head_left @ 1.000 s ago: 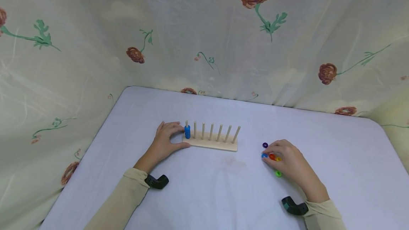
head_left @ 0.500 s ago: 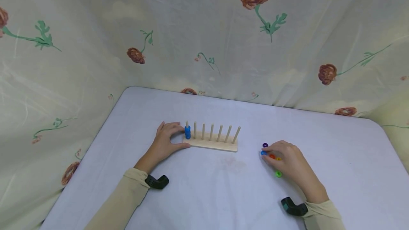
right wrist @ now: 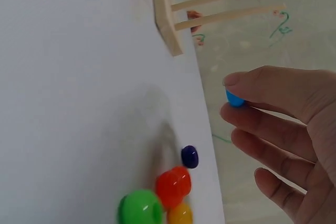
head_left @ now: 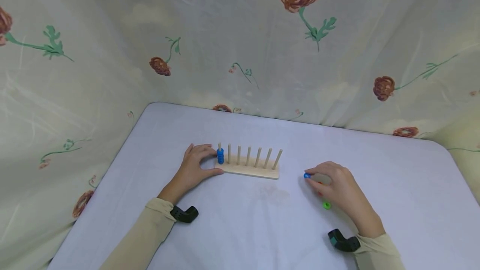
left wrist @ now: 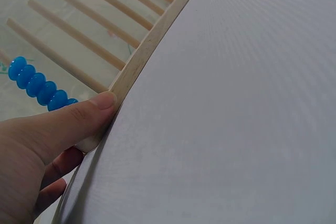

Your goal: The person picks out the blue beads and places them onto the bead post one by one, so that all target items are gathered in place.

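A pale wooden peg rack (head_left: 247,171) stands on the white-covered table with a row of upright pegs. Its leftmost peg bears a stack of blue beads (head_left: 220,156); the other pegs are bare. My left hand (head_left: 193,169) grips the rack's left end, thumb on the front edge of the base. Over to the right, my right hand (head_left: 337,184) pinches a single blue bead (right wrist: 235,99) between thumb and index finger, raised off the table. Below that hand lie a green bead (head_left: 326,205), red-orange beads (right wrist: 169,188), a yellow bead (right wrist: 180,214) and a purple bead (right wrist: 189,157).
A white cloth covers the table (head_left: 240,228). Behind and to the left hangs a pale curtain (head_left: 225,32) with a flower print. Each wrist wears a black device, the left one (head_left: 184,214) and the right one (head_left: 343,241).
My right hand has lifted the blue bead from among the others and moved it slightly up and left. In the head view it now hides the purple bead. The left hand stays in place.
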A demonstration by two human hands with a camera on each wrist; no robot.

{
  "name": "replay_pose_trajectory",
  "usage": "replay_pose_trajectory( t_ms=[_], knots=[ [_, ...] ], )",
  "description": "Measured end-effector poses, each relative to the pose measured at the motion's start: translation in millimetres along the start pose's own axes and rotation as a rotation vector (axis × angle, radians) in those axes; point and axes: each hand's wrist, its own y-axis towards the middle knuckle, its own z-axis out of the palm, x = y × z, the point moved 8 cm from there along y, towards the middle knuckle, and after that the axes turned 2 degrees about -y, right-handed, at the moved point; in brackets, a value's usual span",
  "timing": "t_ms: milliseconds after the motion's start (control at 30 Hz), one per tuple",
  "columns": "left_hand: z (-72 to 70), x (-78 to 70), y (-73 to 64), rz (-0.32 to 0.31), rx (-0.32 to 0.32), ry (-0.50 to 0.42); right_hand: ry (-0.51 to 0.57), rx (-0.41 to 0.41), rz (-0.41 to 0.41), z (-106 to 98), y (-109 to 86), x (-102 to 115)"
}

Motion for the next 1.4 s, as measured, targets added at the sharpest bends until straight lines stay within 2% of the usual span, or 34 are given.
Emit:
replay_pose_trajectory(
  t_ms=[233,633,900,1000,1167,1400],
  knots=[
    [-0.2,0.5,-0.4,-0.002,0.0,-0.002,0.005,-0.087,-0.091,-10,13.2,18],
    [1.2,0.6,-0.2,0.0,0.005,-0.006,0.074,-0.158,-0.142,-28,40.9,50],
    [-0.2,-0.5,-0.3,0.01,0.004,0.002,0.166,-0.221,-0.211,-33,63.9,80],
    [-0.5,1.1,-0.4,0.008,0.0,0.007,0.204,-0.203,-0.244,-29,74.7,97],
    [-0.4,2.5,-0.5,-0.003,0.005,0.009,0.243,-0.118,-0.283,-12,90.6,126],
    [0.1,-0.5,0.4,0.009,0.009,0.016,0.255,-0.029,-0.31,15,107.3,154]
  ],
)
